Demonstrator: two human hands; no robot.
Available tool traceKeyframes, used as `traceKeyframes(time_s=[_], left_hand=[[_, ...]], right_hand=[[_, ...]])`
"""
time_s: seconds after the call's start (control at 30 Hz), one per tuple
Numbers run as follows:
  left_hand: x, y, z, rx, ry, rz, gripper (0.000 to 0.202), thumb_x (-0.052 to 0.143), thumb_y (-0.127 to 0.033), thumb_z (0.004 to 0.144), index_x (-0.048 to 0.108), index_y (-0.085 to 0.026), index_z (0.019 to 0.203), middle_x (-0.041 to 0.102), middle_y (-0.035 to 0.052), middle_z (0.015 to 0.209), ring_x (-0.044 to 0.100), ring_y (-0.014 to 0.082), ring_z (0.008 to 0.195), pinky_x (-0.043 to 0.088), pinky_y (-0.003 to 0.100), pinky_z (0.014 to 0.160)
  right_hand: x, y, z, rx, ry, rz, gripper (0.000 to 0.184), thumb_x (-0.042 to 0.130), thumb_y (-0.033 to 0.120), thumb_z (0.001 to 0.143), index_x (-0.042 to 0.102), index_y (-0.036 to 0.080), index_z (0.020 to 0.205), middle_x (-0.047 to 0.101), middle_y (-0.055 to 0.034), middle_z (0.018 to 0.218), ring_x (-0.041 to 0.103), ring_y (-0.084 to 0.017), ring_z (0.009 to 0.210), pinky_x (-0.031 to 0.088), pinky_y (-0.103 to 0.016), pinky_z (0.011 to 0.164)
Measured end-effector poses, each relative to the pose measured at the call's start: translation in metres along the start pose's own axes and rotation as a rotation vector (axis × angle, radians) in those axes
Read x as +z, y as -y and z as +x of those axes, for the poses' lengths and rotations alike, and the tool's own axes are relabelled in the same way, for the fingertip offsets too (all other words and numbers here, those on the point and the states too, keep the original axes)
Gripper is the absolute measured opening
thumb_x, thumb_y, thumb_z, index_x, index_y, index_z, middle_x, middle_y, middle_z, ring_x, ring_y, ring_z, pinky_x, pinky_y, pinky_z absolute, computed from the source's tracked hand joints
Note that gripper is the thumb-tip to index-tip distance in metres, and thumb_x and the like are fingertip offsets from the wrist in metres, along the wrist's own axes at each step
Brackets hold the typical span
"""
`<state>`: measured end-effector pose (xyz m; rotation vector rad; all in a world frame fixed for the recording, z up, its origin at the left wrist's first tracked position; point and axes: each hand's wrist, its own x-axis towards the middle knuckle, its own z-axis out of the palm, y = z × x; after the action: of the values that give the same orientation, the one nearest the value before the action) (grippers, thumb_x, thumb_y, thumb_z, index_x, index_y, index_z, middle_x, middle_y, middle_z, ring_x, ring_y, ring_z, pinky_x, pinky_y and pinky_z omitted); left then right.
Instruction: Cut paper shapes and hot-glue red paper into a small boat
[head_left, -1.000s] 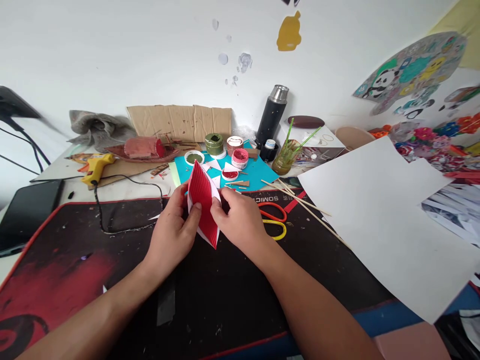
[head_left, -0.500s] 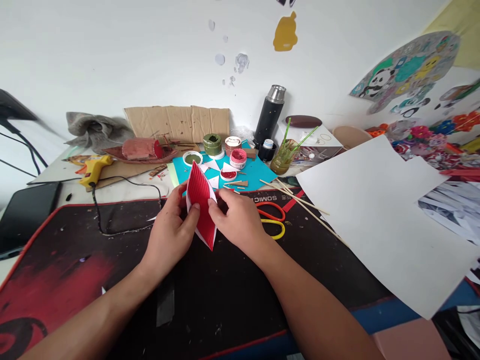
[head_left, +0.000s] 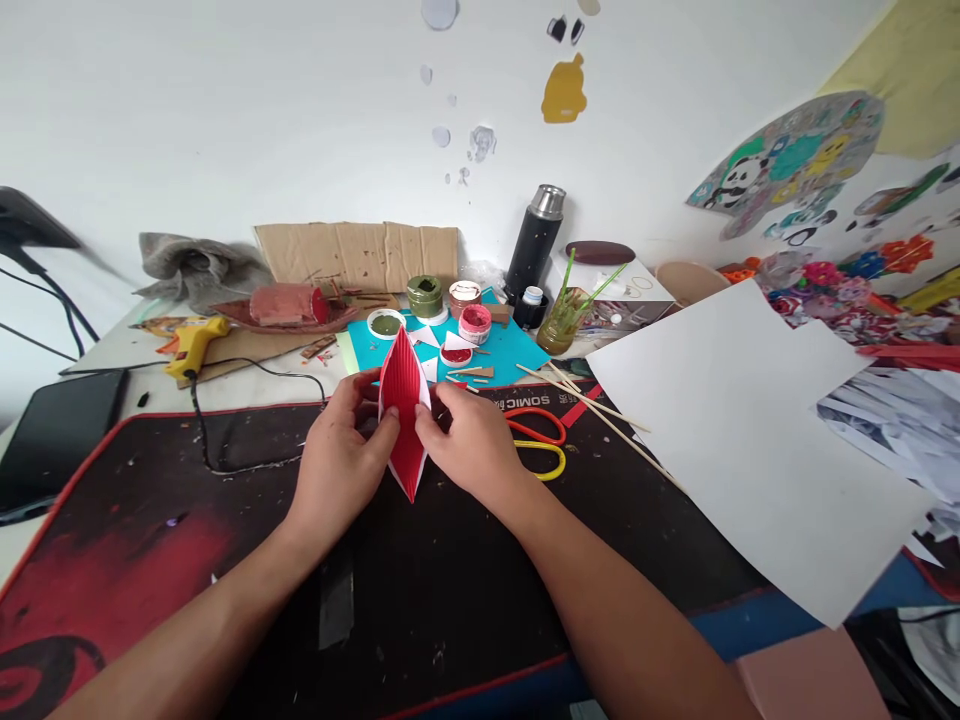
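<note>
Between my two hands is a boat-shaped folded paper piece [head_left: 405,400], red and ribbed inside with white outer edges, pointed at top and bottom. My left hand [head_left: 341,445] grips its left side, thumb pressed on the red inside and fingers behind. My right hand [head_left: 472,440] pinches the right side, thumb inside and fingers on the outer face. The paper is held above the black mat [head_left: 420,600]. Just beyond my right hand lie scissors [head_left: 551,445] with orange and yellow handles; their blades are hidden.
A teal sheet [head_left: 360,345] holds open paint jars [head_left: 426,298] and paper scraps. At left are a yellow glue gun [head_left: 196,345] with its cord and a reddish model boat [head_left: 285,305]. Thin sticks [head_left: 607,420] and a large white sheet [head_left: 750,450] lie right. A black thermos [head_left: 534,240] stands behind.
The folded paper has turned slightly, its lower tip swinging left and its upper tip right. Both hands keep their grip. The camera view has shifted a little.
</note>
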<state>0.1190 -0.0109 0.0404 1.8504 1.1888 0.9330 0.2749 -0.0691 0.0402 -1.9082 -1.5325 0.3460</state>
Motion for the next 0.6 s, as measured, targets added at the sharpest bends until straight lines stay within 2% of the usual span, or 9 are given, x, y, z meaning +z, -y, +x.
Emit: traceKeyframes(time_s=[0.2,0.6], left_hand=[[0.0022,-0.0023,-0.0028,-0.001,0.022,-0.054,0.046,0.066,-0.043,0.094,0.064,-0.022,0.134,0.080,0.0092,0.114,0.077,0.0261,0.090,0.062,0.039,0.077],[0.0022,-0.0048,-0.0044,0.006,0.037,-0.070,0.047,0.066,-0.044,0.094,0.065,-0.021,0.135,0.081,0.0098,0.115,0.078,0.0260,0.091,0.064,0.039,0.078]], right_hand=[[0.0010,0.0010,0.0013,0.037,0.010,-0.043,0.023,0.068,0.026,0.103,0.058,0.024,0.082,0.071,-0.0014,0.077,0.059,-0.019,0.067,0.028,-0.032,0.062],[0.0019,-0.0001,0.0030,0.057,0.025,-0.058,0.027,0.070,0.026,0.102,0.055,0.025,0.078,0.067,-0.0001,0.073,0.056,-0.019,0.066,0.025,-0.033,0.062]])
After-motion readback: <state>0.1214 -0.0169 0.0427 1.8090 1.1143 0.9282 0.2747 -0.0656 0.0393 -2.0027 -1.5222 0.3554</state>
